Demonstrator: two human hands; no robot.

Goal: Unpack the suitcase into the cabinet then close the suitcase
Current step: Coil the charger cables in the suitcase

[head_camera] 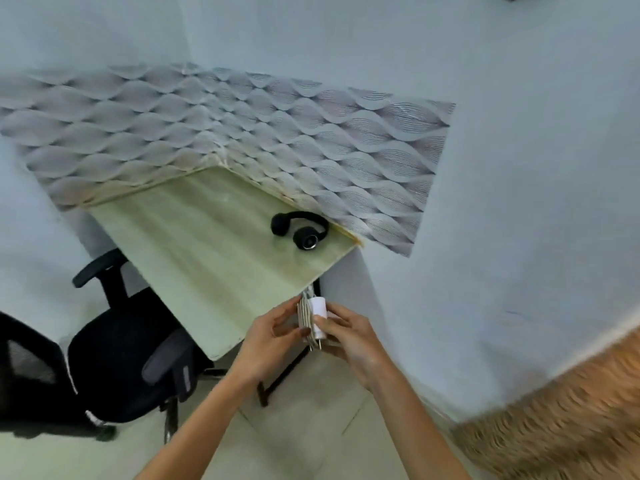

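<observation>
Both my hands meet in front of me, just off the near corner of a pale wooden desk [207,244]. My right hand [349,336] grips a white plug charger [318,315] with its metal prongs pointing down. My left hand [268,336] pinches a beige folded item, perhaps a wallet [305,315], pressed against the charger. Black headphones [300,229] lie on the desk near the wall. No suitcase or cabinet is in view.
A black office chair [124,358] stands left of the desk, one armrest close to the desk edge. Wavy-patterned wallpaper [277,133] covers the wall behind the desk. A brown woven surface [561,420] fills the lower right. Tiled floor lies below.
</observation>
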